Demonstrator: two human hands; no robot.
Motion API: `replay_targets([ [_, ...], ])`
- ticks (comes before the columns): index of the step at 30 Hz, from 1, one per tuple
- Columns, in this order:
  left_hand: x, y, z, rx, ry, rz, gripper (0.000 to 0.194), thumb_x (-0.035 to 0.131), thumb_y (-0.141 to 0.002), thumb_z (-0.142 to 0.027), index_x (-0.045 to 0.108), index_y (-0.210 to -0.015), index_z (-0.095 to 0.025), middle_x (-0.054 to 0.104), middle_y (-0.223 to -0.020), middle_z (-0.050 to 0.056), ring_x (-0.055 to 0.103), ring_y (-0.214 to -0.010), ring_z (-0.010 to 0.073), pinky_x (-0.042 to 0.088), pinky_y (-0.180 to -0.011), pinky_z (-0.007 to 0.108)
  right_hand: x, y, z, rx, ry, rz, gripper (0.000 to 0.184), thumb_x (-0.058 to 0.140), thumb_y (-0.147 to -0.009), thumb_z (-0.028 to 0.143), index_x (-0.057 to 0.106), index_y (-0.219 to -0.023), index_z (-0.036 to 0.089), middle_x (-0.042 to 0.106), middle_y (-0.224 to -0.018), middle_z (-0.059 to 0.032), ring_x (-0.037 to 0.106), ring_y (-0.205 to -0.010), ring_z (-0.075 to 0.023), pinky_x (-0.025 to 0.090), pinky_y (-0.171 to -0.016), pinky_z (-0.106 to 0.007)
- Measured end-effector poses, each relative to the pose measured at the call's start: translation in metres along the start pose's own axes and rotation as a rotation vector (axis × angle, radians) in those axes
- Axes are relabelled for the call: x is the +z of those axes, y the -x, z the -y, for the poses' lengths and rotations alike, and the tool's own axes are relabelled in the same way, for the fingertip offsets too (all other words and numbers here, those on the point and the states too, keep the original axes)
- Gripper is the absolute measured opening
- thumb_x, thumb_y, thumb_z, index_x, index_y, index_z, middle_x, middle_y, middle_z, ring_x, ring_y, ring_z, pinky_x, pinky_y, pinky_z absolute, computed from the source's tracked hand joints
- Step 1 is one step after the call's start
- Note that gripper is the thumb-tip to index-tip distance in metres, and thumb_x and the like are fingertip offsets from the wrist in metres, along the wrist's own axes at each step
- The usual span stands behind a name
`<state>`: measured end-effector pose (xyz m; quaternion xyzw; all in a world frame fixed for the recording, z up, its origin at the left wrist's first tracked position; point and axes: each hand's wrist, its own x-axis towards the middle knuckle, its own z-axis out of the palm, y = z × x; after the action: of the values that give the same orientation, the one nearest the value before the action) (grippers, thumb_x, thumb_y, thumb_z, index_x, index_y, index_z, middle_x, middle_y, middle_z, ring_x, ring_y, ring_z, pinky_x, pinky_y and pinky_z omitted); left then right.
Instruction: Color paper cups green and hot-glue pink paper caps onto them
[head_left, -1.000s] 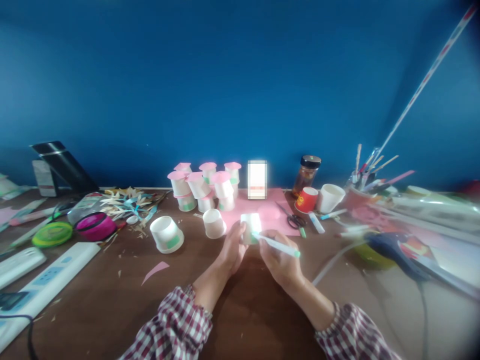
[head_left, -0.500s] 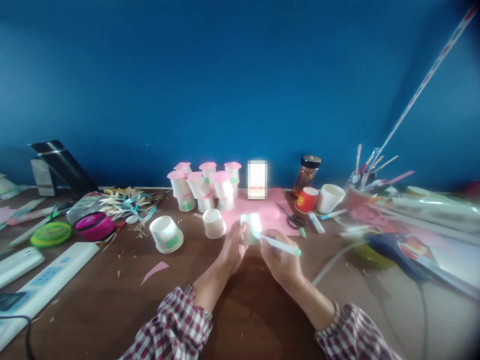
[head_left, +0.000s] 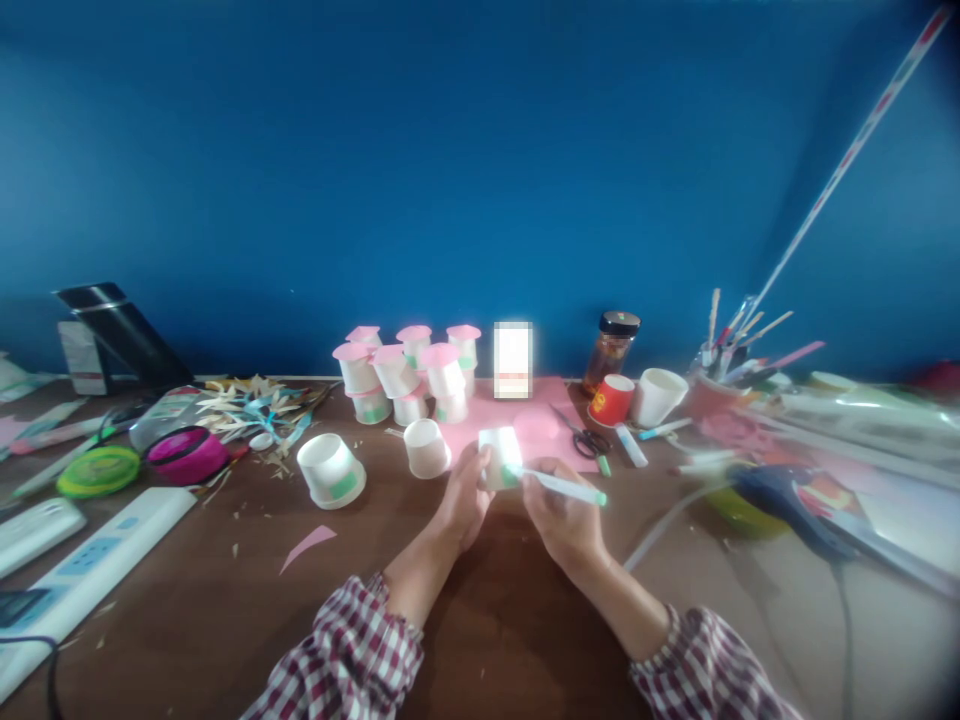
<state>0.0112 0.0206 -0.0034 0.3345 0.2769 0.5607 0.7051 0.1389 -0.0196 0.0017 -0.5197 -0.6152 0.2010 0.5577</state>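
My left hand (head_left: 469,494) grips a small white paper cup (head_left: 498,448) by its left side, just above the table. A green patch shows low on the cup's right side. My right hand (head_left: 561,515) is closed round a white marker with a green end (head_left: 568,488), and the marker's tip touches the cup at the green patch. To the left, two more white paper cups stand upside down: a larger one (head_left: 327,462) with a green patch, and a smaller one (head_left: 424,447). Behind them rise several stacked cups (head_left: 399,378) topped with pink paper.
Pink paper (head_left: 551,400) lies behind my hands, with black-handled scissors (head_left: 589,442) on its right edge. Further right are a red cup (head_left: 612,400), a white cup (head_left: 660,396) and a dark-lidded jar (head_left: 611,350). A power strip (head_left: 97,545) lies at left, near a pink scrap (head_left: 308,545).
The rear end of the marker has swung slightly right, its tip still at the cup. More green shows on the cup near the tip. Both hands stay nearly in place.
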Motion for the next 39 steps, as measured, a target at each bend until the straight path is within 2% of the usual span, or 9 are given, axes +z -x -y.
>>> replay_targets([
  [6, 0.0, 0.0, 0.001, 0.011, -0.001, 0.014, 0.017, 0.057, -0.081, -0.036, 0.055, -0.085, -0.02, 0.055, -0.082, -0.001, 0.052, -0.083, 0.0127, 0.041, -0.078, 0.026, -0.001, 0.0, 0.004, 0.001, -0.002, 0.021, 0.012, 0.056, -0.08, 0.028, 0.061, -0.081, 0.017, 0.056, -0.058, 0.0024, 0.045, -0.046, -0.0081, 0.04, -0.045, -0.019],
  [16, -0.001, -0.002, 0.002, 0.0, 0.005, -0.013, 0.018, 0.057, -0.08, -0.037, 0.056, -0.089, -0.021, 0.054, -0.082, -0.001, 0.053, -0.084, 0.0136, 0.042, -0.081, 0.029, -0.002, -0.002, 0.0, 0.036, -0.032, -0.017, 0.012, 0.056, -0.081, 0.028, 0.059, -0.079, 0.017, 0.053, -0.058, 0.0027, 0.044, -0.047, -0.0087, 0.038, -0.045, -0.019],
  [23, 0.0, -0.001, 0.001, 0.003, -0.002, -0.023, 0.02, 0.058, -0.079, -0.038, 0.057, -0.089, -0.021, 0.056, -0.086, 0.001, 0.055, -0.09, 0.0165, 0.043, -0.083, 0.031, -0.002, -0.001, 0.003, 0.052, -0.073, -0.01, 0.012, 0.056, -0.08, 0.029, 0.059, -0.079, 0.017, 0.054, -0.059, 0.0022, 0.043, -0.048, -0.009, 0.037, -0.045, -0.02],
  [27, -0.001, -0.001, 0.002, -0.003, 0.007, -0.023, 0.019, 0.06, -0.078, -0.037, 0.058, -0.087, -0.021, 0.057, -0.083, -0.001, 0.056, -0.086, 0.015, 0.043, -0.085, 0.032, -0.002, -0.002, 0.003, 0.07, -0.064, -0.005, 0.013, 0.056, -0.08, 0.03, 0.059, -0.078, 0.017, 0.052, -0.057, 0.0025, 0.042, -0.046, -0.0087, 0.036, -0.044, -0.02],
  [30, -0.001, -0.002, 0.001, -0.013, 0.061, -0.039, 0.02, 0.06, -0.078, -0.038, 0.059, -0.088, -0.02, 0.059, -0.084, 0.0, 0.056, -0.085, 0.0151, 0.044, -0.087, 0.033, -0.003, -0.004, 0.005, 0.073, -0.094, -0.07, 0.014, 0.056, -0.08, 0.029, 0.058, -0.075, 0.017, 0.054, -0.059, 0.0014, 0.045, -0.049, -0.0093, 0.037, -0.045, -0.02],
  [35, -0.001, -0.003, -0.003, -0.071, 0.191, -0.124, 0.03, 0.057, -0.08, -0.039, 0.06, -0.1, -0.016, 0.063, -0.099, 0.007, 0.058, -0.093, 0.0204, 0.046, -0.086, 0.037, -0.005, -0.01, 0.005, 0.108, -0.326, -0.198, 0.015, 0.056, -0.081, 0.031, 0.054, -0.075, 0.017, 0.051, -0.056, 0.0029, 0.045, -0.05, -0.0094, 0.038, -0.046, -0.02],
  [39, -0.003, -0.004, -0.003, -0.096, 0.214, -0.088, 0.032, 0.053, -0.083, -0.04, 0.06, -0.101, -0.015, 0.064, -0.091, 0.007, 0.059, -0.087, 0.0197, 0.048, -0.082, 0.038, -0.003, -0.013, 0.0, 0.16, -0.404, -0.219, 0.016, 0.056, -0.082, 0.031, 0.054, -0.074, 0.017, 0.048, -0.054, 0.0043, 0.043, -0.049, -0.0085, 0.034, -0.045, -0.02],
])
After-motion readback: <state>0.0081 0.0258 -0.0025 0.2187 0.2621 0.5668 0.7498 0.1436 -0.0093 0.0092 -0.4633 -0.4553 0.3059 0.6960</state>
